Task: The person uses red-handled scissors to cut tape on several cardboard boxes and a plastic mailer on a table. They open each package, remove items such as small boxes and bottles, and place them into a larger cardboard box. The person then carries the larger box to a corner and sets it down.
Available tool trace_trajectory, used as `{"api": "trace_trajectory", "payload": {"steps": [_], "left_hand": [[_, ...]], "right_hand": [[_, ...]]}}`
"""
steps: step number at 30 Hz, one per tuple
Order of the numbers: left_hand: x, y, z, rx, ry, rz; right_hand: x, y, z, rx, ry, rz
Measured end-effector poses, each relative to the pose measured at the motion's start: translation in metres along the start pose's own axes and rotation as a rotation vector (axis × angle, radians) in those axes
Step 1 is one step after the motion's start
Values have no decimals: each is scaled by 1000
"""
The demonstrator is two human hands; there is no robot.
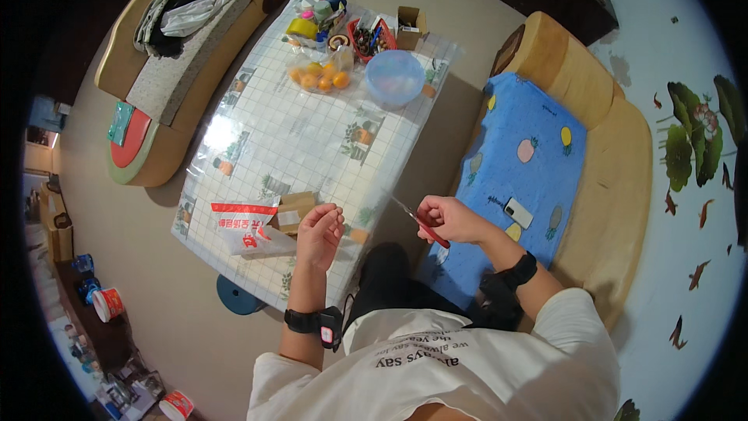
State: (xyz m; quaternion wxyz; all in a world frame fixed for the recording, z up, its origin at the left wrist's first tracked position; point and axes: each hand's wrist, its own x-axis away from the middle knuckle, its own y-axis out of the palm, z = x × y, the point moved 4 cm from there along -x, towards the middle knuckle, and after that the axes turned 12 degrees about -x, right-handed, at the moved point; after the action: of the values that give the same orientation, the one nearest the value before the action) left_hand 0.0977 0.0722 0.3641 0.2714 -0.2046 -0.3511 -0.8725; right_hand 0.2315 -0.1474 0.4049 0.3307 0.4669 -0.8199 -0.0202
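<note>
My right hand (447, 221) grips a pair of red-handled scissors (439, 238) beside the table's right edge, the metal blades pointing up and left. The thumb and fingertips of my left hand (318, 237) are pinched together above the near part of the table. I can make out nothing between them, though something very small could be hidden there. Just left of that hand lies a white plastic mailing bag (251, 234) with a red strip and red writing. Partly behind the bag and hand sits a small brown cardboard box (298, 206).
A checked plastic tablecloth (292, 158) covers the table. Toward its far end are a bag of oranges (318, 76), a translucent blue bowl (395, 77), a red basket (371, 40) and an open carton (411, 26). A phone (518, 213) lies on the blue-covered sofa (526, 123) at right.
</note>
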Motion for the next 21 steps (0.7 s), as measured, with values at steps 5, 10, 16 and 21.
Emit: {"api": "trace_trajectory", "payload": {"steps": [5,10,16,21], "left_hand": [[-65,52,5,-24,-39,12],[-183,115,9,31,-25,-74],[-328,184,24,83,-124,62],[-393,208,44,106,-91,98]], "right_hand": [[-14,-67,-52,37,-122,82],[-67,-175,-117,176,-257,236],[-150,-300,-194,360,-219,301],[-246,-369,-259,660,-284,387]]}}
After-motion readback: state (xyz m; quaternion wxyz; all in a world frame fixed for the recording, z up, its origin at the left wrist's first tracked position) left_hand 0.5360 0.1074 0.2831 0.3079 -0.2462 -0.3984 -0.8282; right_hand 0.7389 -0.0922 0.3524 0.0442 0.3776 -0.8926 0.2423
